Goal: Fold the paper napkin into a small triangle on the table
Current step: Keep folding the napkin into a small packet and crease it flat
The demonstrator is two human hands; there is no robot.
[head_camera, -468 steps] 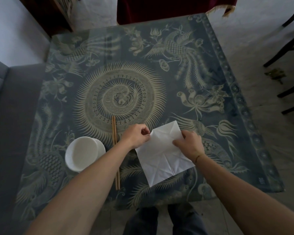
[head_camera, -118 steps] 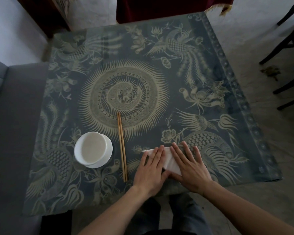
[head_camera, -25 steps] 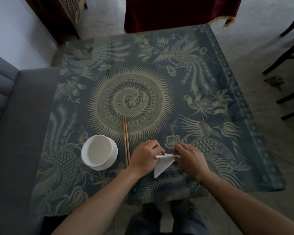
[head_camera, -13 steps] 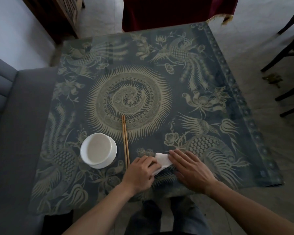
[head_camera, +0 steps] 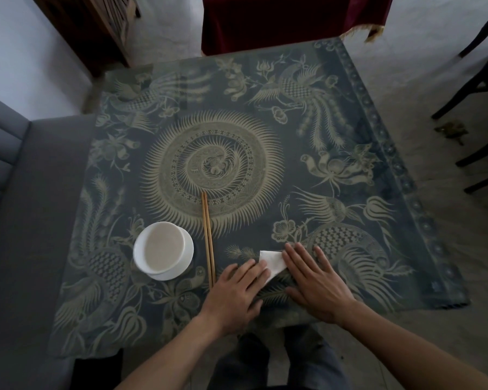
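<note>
both hands lie flat with fingers spread, gripping nothing: the left hand (head_camera: 237, 291) and right hand (head_camera: 316, 280) press on the folded white napkin (head_camera: 272, 264) near the table (head_camera: 335, 136) front edge, right of the chopsticks (head_camera: 208, 237) and bowl (head_camera: 164, 250).

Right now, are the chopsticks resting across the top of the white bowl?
No, the chopsticks lie flat on the table just right of the white bowl, apart from its rim.
</note>
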